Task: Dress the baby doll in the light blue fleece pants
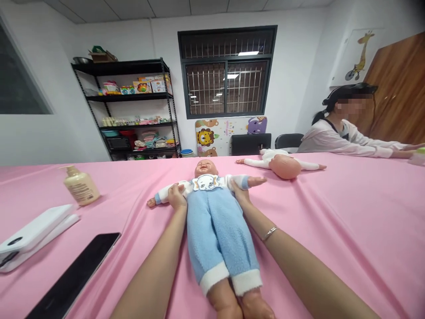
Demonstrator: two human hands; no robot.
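Note:
A baby doll (212,217) in a blue fleece suit with an elephant bib lies on its back on the pink tablecloth (332,221), head away from me, arms spread. My left hand (175,197) grips the doll's side under its left-side arm, fingers wrapped round the torso. My right hand (241,192) holds the other side under the other arm; a thin bracelet sits on that wrist.
A second doll (282,164) in white lies further back. A person in a light top (335,137) sits at the far right, arm on the table. A lotion pump bottle (79,186), a white case (33,235) and a dark tablet (73,274) lie at left. Shelves stand behind.

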